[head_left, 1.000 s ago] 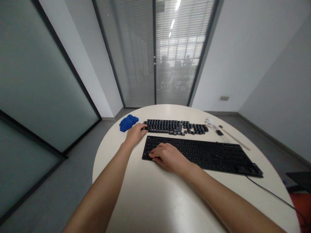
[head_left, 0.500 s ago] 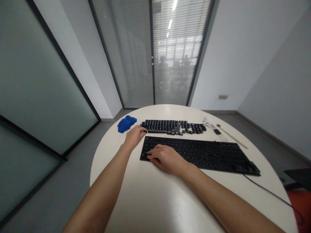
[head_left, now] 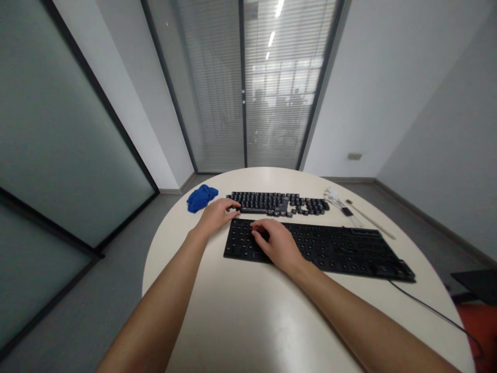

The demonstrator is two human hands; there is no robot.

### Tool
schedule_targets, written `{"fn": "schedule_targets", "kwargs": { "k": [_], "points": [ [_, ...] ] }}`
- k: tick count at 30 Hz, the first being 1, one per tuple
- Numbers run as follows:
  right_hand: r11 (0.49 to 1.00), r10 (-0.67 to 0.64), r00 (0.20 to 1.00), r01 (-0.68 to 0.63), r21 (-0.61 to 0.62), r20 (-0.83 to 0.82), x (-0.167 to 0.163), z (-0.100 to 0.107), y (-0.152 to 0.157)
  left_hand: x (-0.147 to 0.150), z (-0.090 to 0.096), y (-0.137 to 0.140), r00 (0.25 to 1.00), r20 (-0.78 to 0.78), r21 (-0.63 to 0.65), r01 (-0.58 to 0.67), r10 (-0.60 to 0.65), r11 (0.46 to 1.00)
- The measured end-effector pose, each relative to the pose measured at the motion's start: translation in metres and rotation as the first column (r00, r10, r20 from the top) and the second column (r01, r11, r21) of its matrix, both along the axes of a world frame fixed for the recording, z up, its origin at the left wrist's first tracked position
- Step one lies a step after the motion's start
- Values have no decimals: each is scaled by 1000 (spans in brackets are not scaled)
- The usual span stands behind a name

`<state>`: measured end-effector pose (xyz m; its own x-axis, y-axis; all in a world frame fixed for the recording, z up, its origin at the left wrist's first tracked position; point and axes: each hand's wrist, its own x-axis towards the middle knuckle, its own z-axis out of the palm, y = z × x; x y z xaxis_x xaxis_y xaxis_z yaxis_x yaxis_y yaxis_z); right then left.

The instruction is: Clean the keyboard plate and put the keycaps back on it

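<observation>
My left hand (head_left: 218, 213) reaches to the left end of a row of loose black keycaps. Its thumb and fingers are apart around the left end of the long space bar (head_left: 253, 211); whether they touch it is too small to tell. My right hand (head_left: 276, 242) hovers over the left part of a black keyboard base (head_left: 334, 248), its thumb and index finger curved and apart, with nothing visible between them. Most of the base is stripped of keycaps. The loose keycaps (head_left: 264, 199) lie in rows behind it, arranged like a keyboard.
A crumpled blue cloth (head_left: 202, 198) lies at the back left of the round white table (head_left: 229, 311). At the right are a thin stick-like tool (head_left: 370, 218) and a small white bundle (head_left: 332, 195). A cable (head_left: 430, 308) runs off the right edge.
My right hand has moved up and to the right from the keyboard base's lower left corner, and its fingers have lifted. My left hand has shifted slightly right, toward the space bar.
</observation>
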<state>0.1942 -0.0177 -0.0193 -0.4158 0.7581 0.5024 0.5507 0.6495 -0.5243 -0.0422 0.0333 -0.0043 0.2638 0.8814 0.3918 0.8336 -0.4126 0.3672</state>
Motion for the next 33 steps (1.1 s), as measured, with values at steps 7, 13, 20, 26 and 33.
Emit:
{"fn": "schedule_targets", "kwargs": {
  "k": [7,13,20,26,33],
  "points": [
    [993,-80,991,69,99,108,15,6,12,26,15,-14,977,-3,5,214,-214,977],
    [990,-31,990,12,141,140,14,10,7,34,15,-17,965,57,-40,258,-255,965],
    [992,-60,995,50,115,85,14,4,12,37,12,-17,914,266,-123,347,-306,930],
    [991,-73,994,63,115,85,14,4,13,40,15,-18,850,467,-256,396,-246,882],
    [990,-47,995,34,137,90,14,6,11,37,10,-13,777,592,-331,479,-216,813]
  ]
}}
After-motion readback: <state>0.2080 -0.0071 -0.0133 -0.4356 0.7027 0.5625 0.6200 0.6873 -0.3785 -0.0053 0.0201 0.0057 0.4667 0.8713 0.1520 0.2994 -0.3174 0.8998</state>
